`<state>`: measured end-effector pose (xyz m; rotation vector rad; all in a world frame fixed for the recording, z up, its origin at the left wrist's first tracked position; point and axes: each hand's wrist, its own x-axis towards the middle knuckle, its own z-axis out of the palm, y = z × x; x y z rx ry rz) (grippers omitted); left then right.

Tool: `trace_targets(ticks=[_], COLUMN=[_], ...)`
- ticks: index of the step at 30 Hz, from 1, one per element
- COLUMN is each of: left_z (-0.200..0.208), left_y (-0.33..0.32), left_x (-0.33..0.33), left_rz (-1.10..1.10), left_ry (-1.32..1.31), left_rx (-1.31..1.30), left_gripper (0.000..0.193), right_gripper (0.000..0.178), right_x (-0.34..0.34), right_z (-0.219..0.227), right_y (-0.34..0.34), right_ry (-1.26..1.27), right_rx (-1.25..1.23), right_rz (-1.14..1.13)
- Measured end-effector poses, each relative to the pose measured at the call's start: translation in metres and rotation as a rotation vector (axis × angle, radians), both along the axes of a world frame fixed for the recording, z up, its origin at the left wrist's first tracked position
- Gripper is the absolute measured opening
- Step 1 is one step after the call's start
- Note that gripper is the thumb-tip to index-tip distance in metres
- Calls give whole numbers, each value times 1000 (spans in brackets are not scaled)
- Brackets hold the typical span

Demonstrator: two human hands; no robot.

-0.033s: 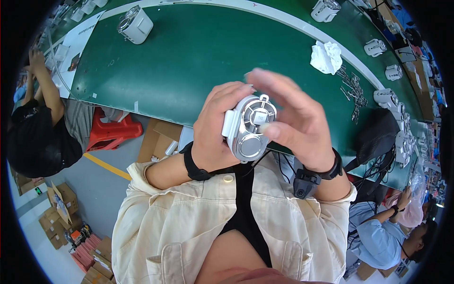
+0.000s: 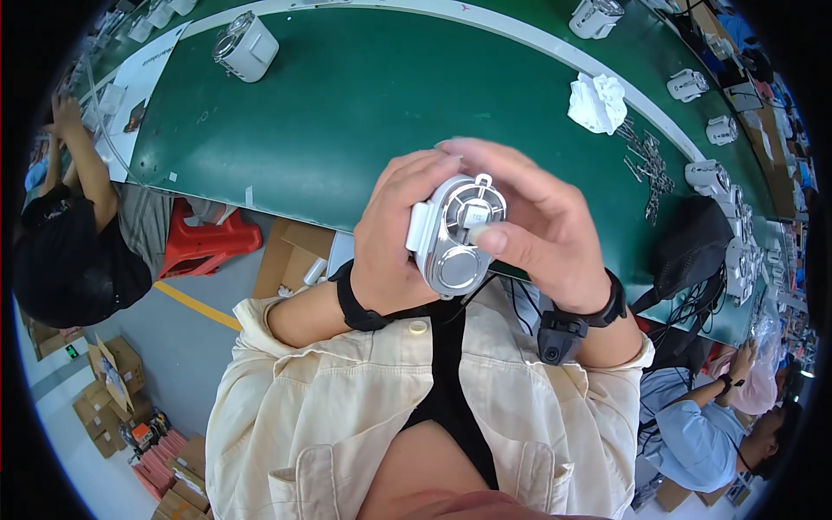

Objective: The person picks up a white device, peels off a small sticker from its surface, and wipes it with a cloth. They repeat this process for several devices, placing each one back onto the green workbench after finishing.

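My left hand (image 2: 386,230) wraps round a white device (image 2: 421,227) with a shiny chrome face, holding it above the table's near edge. That face has a ring with spokes, a small white square label and a plain round disc; a small metal loop stands at its far end. My right hand (image 2: 546,230) curves over the device's far right side, its thumb on the face beside the label. The right fingertips meet the left ones, slightly blurred. Both palms' insides and the back of the device are hidden.
A similar white device (image 2: 251,50) stands at the table's far left. Right of the middle lie a crumpled white cloth (image 2: 598,104) and a heap of small metal parts (image 2: 647,169). A black bag (image 2: 692,247) and several more devices are at right. Co-workers sit on either side.
My right hand has come in closer: its fingers moved from spread above the device to bent over its far side. The thumb shifted slightly toward the label. My left hand stays put.
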<state>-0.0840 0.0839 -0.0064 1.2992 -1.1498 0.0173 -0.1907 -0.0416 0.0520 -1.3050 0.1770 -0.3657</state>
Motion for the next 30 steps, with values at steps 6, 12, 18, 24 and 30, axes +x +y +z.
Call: trace_targets(ticks=[6,12,18,24,30], left_z=[1,-1,-4,-4,-8], left_y=[2,2,2,3,5], left_x=[3,5,10,16,16], left_rz=[17,-39,-61,-93,-128], left_ry=[-126,-118,-136,-40,100], left_rx=[32,44,42,65,110], left_gripper=[70,70,70,75,95], right_gripper=[57,59,57,69,89], right_x=[-1,0,3,8,11], right_z=[-6,-5,-8,-2,4], right_y=[-8,-8,-5,-5,5], right_ry=[71,114,102,179,20], right_rx=[249,336,216,292,-591], right_rz=[164,165,119,139,22])
